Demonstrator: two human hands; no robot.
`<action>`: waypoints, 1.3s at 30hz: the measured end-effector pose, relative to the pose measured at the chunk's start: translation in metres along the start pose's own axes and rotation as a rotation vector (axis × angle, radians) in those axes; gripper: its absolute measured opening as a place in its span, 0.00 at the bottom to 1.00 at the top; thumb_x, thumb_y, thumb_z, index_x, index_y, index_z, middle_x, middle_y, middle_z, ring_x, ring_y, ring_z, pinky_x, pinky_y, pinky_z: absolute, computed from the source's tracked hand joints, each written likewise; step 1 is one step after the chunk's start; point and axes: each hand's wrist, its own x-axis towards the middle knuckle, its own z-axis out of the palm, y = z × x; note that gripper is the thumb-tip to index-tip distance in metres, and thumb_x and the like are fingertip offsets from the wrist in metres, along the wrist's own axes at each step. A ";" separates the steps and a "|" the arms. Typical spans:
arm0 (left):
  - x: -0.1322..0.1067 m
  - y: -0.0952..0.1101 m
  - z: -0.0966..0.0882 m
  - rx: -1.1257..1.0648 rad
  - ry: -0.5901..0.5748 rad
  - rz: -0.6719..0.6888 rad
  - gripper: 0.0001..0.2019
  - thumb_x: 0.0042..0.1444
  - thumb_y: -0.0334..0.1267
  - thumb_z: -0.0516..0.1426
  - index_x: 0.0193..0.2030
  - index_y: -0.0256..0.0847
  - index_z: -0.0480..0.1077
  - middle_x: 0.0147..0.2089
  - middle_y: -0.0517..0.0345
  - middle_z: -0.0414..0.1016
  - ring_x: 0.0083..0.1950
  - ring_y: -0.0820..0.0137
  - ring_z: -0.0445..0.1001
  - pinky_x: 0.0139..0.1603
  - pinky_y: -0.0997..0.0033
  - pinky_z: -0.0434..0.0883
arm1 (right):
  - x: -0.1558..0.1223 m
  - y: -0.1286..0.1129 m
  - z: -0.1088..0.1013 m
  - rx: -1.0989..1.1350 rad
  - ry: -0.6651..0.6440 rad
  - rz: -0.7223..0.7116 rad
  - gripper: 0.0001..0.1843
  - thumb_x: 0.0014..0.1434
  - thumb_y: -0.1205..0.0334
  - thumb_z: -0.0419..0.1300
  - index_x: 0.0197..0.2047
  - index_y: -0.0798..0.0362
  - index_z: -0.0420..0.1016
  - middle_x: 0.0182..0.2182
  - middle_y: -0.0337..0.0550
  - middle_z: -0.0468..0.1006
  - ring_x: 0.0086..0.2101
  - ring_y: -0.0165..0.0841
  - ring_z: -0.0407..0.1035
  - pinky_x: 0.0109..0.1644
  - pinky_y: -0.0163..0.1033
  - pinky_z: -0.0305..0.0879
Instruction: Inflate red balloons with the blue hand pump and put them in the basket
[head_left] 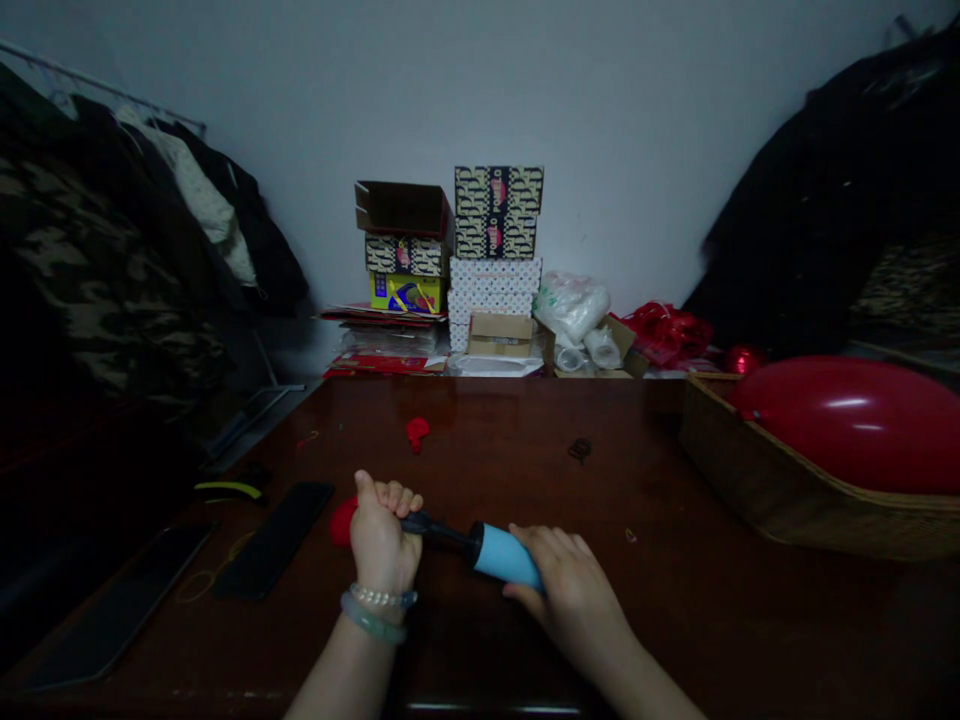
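A hand pump with a light blue barrel and a black shaft lies between my two hands, above the dark wooden table. My left hand is closed around the pump's black end. From behind that fist a red balloon sticks out on the left; how it joins the pump is hidden by my fingers. My right hand wraps the blue barrel from the right. Farther back on the table lies another small red balloon, limp and flat.
On the right, a wicker basket holds a large inflated red balloon. Two dark flat panels and a yellow-green strip lie at left. Stacked boxes stand beyond the table's far edge. A small dark coil rests near the back.
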 end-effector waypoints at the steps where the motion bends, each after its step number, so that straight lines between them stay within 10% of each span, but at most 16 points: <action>1: 0.003 0.004 0.000 -0.006 0.004 0.008 0.24 0.60 0.51 0.55 0.20 0.40 0.51 0.17 0.69 0.48 0.16 0.80 0.48 0.18 0.77 0.55 | 0.001 0.003 -0.002 0.005 -0.004 -0.008 0.33 0.50 0.62 0.71 0.58 0.53 0.67 0.47 0.51 0.77 0.43 0.45 0.71 0.47 0.49 0.65; 26: -0.010 -0.033 -0.008 0.003 -0.018 -0.132 0.25 0.55 0.49 0.61 0.20 0.40 0.51 0.17 0.70 0.48 0.16 0.80 0.48 0.18 0.77 0.54 | -0.009 -0.013 0.017 0.037 0.030 0.050 0.34 0.46 0.66 0.71 0.56 0.53 0.69 0.44 0.49 0.78 0.42 0.45 0.72 0.49 0.51 0.67; 39: 0.012 0.005 -0.004 -0.060 0.066 -0.019 0.23 0.61 0.46 0.55 0.20 0.40 0.51 0.16 0.69 0.48 0.16 0.80 0.48 0.18 0.78 0.55 | -0.004 0.004 0.015 -0.051 0.254 -0.033 0.25 0.57 0.68 0.62 0.57 0.53 0.64 0.48 0.52 0.73 0.48 0.46 0.67 0.55 0.55 0.57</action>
